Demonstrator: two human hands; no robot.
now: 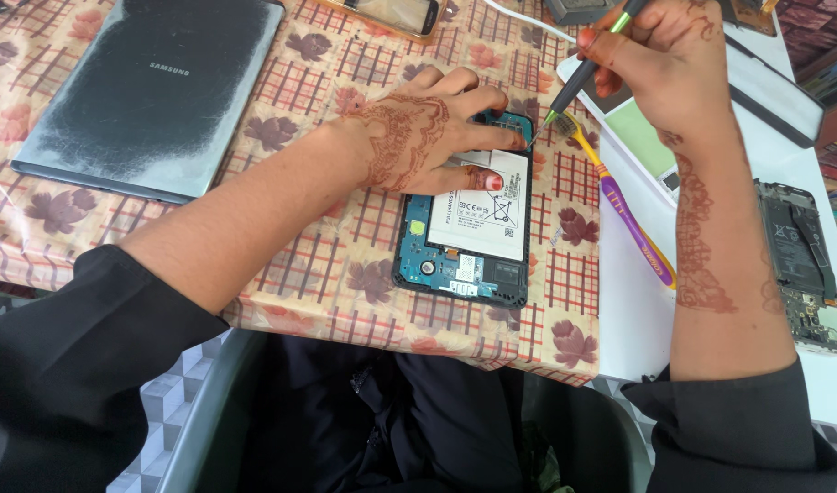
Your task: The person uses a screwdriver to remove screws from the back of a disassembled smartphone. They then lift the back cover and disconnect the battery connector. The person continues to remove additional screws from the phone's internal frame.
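One opened phone (464, 228), back cover off and white battery showing, lies on the patterned tablecloth (345, 274). The left hand (428, 137) lies flat across its upper end, fingers spread, thumb on the battery. The right hand (669, 64) pinches one screwdriver (578, 82) (green-tipped), its point at the phone's top corner. Beside it lies one toothbrush (619, 205); farther off, one grey tablet (154, 91).

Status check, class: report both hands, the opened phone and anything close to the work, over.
Left hand flat on opened phone, pressing its white battery. Right hand in a grip on a screwdriver, tip at phone's top edge. Toothbrush close beside phone.
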